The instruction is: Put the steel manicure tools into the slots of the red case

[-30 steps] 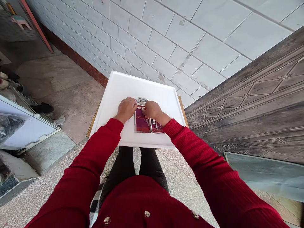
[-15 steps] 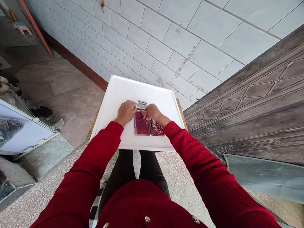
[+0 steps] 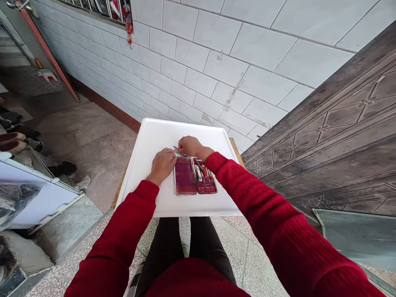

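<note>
An open manicure case (image 3: 185, 168) lies on the white tray (image 3: 148, 132), its purple panel on the left and its tool-filled half on the right. Small scissors (image 3: 205, 188) sit in that right half among other metal tools. My left hand (image 3: 161, 166) has its bent fingers closed at the upper left corner of the case. Beyond the case's far edge, my right hand (image 3: 190, 146) is pinched around a slim metal manicure tool (image 3: 175, 147), whose dark end sticks out to the left. Several metal pieces (image 3: 178, 154) lie below this hand, partly hidden.
A white tiled wall (image 3: 198, 78) rises behind the tray. Close on the right is a patterned brown metal door (image 3: 312, 132). A white cabinet (image 3: 34, 198) and a shoe rack stand at the left, with a small stool (image 3: 48, 74) farther back.
My right hand has moved from above the case to the metal pieces beyond its far edge. My left hand stays by the upper left corner. The camera view has tilted upward.
</note>
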{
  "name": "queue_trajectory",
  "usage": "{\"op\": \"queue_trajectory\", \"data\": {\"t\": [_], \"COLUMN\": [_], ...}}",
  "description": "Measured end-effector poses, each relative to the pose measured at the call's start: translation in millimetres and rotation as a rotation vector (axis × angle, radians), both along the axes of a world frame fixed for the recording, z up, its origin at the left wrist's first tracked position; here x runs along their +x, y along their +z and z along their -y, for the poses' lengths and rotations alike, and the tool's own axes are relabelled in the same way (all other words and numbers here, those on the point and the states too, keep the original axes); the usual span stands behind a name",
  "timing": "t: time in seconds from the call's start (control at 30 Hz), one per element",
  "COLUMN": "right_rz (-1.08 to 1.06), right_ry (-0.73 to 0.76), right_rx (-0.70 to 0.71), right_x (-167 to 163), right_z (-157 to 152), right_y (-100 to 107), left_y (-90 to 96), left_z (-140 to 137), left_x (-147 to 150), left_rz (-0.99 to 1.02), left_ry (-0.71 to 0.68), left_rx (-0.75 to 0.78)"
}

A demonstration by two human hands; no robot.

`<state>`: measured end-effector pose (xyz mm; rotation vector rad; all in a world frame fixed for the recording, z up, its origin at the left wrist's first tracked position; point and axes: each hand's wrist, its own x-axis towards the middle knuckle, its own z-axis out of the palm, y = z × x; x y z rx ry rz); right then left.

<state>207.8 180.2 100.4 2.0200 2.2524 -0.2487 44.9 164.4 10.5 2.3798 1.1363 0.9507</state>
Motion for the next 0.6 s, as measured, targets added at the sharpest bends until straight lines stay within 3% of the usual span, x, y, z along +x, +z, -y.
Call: {"op": "queue_trajectory", "data": {"t": [0.2,0.37,0.6], "right_rz": [0.019,-0.055,0.114], "right_ry": [-0.068,-0.161,-0.185], "right_rx": [-0.021,-0.161,-0.036], "right_x": [2.0,4.5,-10.2], "right_z": [12.4,44.7,71.1], "right_y": [2.8,8.0,-8.2], "left_y": [-1.3,-1.8,-1.4], "left_z": [-2.3,-2.9,-3.2], "left_x": [0.6,2.3,2.3], "left_rz": [0.002,-0.013,-0.02], "left_ry": [-0.004,-0.003,0.01], "left_rx": [-0.012,0.016,0.024]}}
